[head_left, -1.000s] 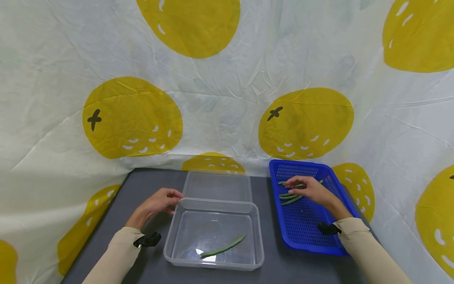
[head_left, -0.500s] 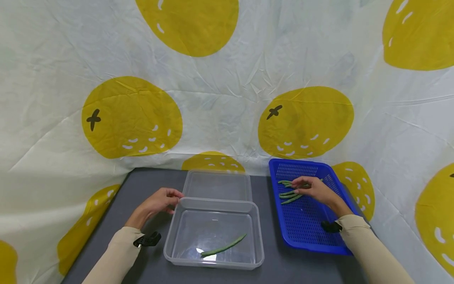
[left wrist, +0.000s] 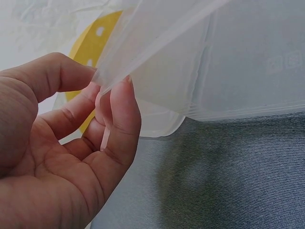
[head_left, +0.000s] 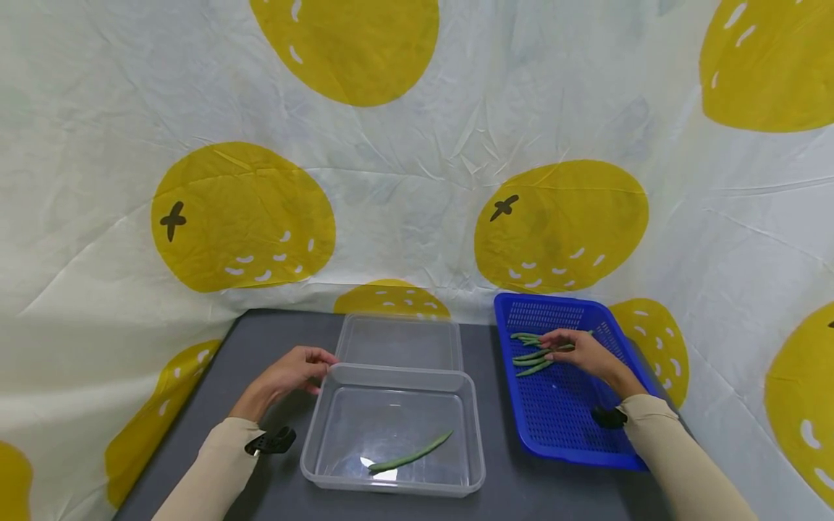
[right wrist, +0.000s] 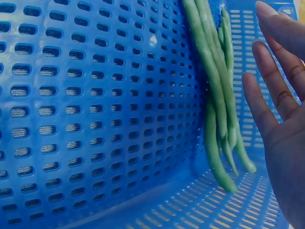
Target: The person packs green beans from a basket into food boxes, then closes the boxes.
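My left hand [head_left: 298, 373] pinches the back left corner of a clear plastic container [head_left: 311, 449], thumb on one side and fingertips on the other [left wrist: 119, 78]. One green bean [head_left: 410, 454] lies slanted on the container's floor. Over the blue slotted basket [head_left: 554, 441], my right hand [head_left: 582, 356] hovers with its fingers loosely bent, right at several green beans [head_left: 531, 360]. In the right wrist view those green beans [right wrist: 217, 86] lie bunched together beside the fingers [right wrist: 267, 71], with nothing between fingers and thumb.
A clear flat lid [head_left: 399, 341] lies behind the container on the dark grey table [head_left: 274, 333]. White cloth [head_left: 404, 217] with big yellow fruit prints hangs close behind and at the sides. The basket's raised rim [head_left: 511, 405] stands right of the container.
My right hand has shifted slightly right and a little lower over the basket, showing more of the beans at its left. The left hand and the container stay still.
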Demonstrator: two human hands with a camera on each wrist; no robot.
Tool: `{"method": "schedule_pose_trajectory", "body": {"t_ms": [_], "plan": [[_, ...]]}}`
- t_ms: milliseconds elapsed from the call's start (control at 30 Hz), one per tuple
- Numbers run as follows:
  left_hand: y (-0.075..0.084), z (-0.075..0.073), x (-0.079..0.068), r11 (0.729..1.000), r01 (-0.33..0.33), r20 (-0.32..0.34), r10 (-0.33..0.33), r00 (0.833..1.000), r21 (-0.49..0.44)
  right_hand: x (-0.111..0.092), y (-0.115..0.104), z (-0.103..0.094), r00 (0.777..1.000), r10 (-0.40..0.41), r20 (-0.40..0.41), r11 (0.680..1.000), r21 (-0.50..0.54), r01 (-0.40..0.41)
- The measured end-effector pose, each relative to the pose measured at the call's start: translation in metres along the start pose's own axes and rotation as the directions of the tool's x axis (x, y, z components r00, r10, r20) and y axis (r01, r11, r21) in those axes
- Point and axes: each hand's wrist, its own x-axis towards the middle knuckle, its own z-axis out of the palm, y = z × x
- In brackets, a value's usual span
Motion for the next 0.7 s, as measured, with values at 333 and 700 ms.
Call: {"method": "schedule_pose_trajectory", "body": {"t_ms": [333, 700], "plan": [[0.000, -0.001, 0.000, 1.000, 0.013, -0.001, -0.013, 1.000, 0.009, 0.000, 0.007, 0.000, 0.999, 0.041, -0.001, 0.999, 0.008, -0.041], [-0.002, 0.000, 0.001, 1.000, 0.011, 0.001, -0.011, 1.000, -0.003, -0.005, 0.019, 0.001, 0.997, 0.081, 0.004, 0.996, -0.024, -0.081]]}}
